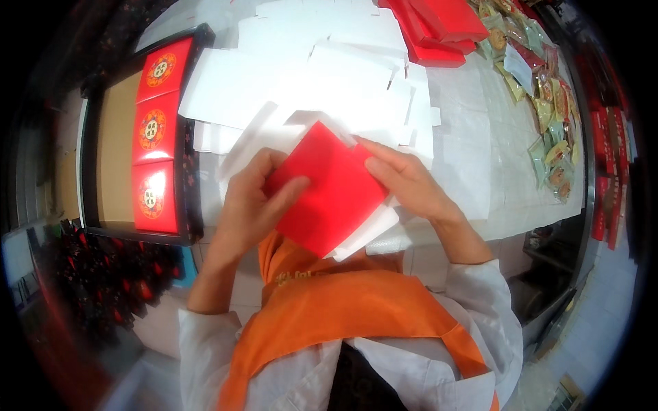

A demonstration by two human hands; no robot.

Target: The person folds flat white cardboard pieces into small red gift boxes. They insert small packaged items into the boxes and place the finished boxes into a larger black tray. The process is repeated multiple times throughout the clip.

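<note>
Carton, head view: I have the red carton [329, 188] between the two hands, over the table's [466, 151] near edge, one corner pointing away from the wearer; white flaps show past its lower right edge.
Left hand: the left hand [257, 195] grips the carton's left side, thumb on the red face, fingers mostly hidden.
Right hand: the right hand [408, 179] pinches its upper right edge between thumb and fingers.
Tray: the one black tray [113, 151], at left, holds three red boxes [152, 130] in a row along its right side (bare brown base beside them).
Blanks: white blanks [274, 75] overlap beyond the hands; I cannot count them.
Red stack: the red stack [439, 31] lies at the far side, several pieces.
Packets: wrapped packets [548, 103] heap at right, too many for me to count.
</note>
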